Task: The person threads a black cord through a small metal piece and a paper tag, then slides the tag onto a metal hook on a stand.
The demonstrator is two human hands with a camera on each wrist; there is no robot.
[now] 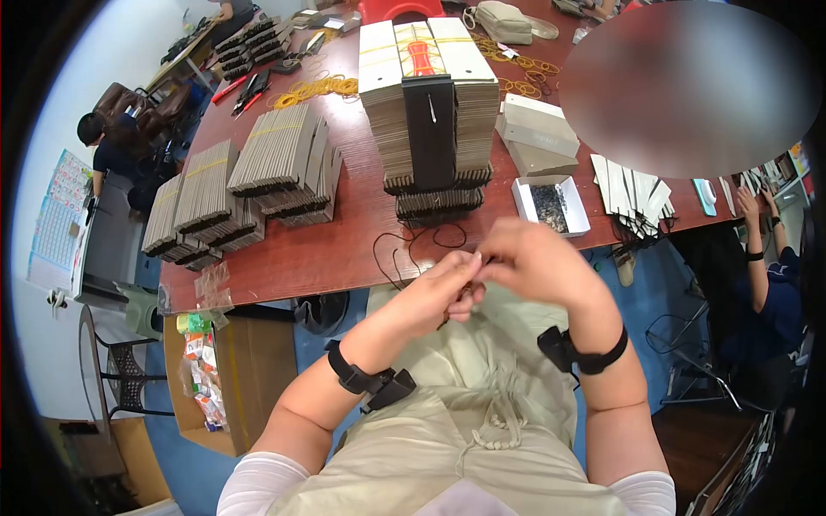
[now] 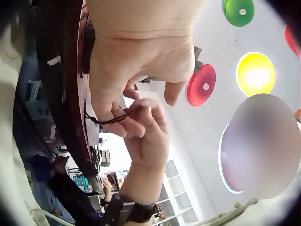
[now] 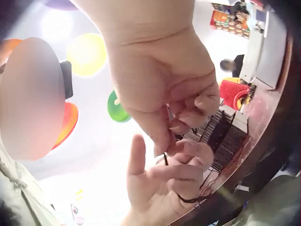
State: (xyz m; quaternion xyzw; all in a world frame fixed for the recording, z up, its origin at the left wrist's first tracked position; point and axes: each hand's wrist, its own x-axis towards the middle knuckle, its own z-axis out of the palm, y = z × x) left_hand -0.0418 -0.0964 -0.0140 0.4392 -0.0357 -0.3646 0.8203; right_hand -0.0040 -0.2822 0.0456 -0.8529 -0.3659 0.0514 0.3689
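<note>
Both hands meet in front of the lap, near the table's front edge. A thin dark cord [image 2: 96,120] runs across the curled fingers of my left hand [image 1: 430,294], which hold it. In the right wrist view, the thumb and fingertips of my right hand [image 3: 164,80] pinch a short bit of the cord [image 3: 165,160], just over the left fingers. More dark cord [image 1: 376,251] lies in loose loops on the table edge beyond the hands. Behind it rises a tall stack of flat pale pieces [image 1: 379,129] with dark lower edges, a black upright piece [image 1: 422,129] at its front.
Several banded stacks [image 1: 280,150] stand left on the red-brown table [image 1: 318,258]. A white box of small dark bits [image 1: 578,225] and fanned pale strips [image 1: 624,193] lie to the right. Yellow rubber bands [image 1: 323,86] lie farther back. An open carton [image 1: 245,378] stands below left.
</note>
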